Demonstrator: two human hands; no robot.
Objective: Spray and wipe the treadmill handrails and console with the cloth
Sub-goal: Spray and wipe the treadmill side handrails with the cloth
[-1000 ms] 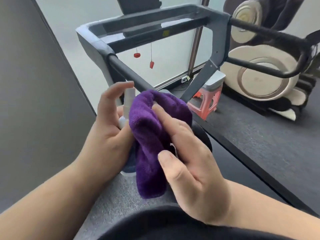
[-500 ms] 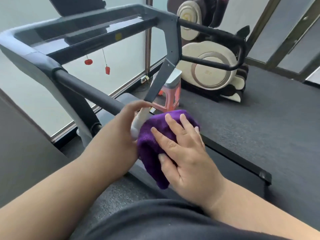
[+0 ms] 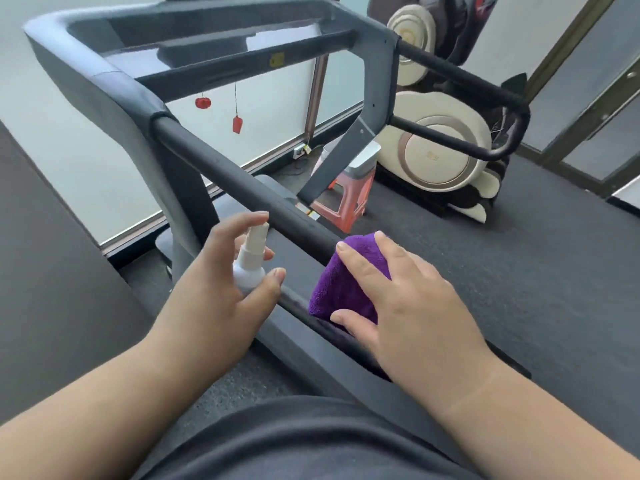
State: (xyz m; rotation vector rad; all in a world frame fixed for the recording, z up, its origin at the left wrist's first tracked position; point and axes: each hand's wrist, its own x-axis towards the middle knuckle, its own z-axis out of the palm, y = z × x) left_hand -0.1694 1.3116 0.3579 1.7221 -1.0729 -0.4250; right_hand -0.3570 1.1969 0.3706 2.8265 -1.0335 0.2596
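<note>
Purple plush cloth (image 3: 346, 282) (folded) wraps handrail (image 3: 242, 188).

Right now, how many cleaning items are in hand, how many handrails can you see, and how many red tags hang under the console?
Spray bottle: 1, held in the left hand
Purple cloth: 1, under the right hand
Handrails: 2, near and far
Red tags: 2, and
Total: 6
</note>
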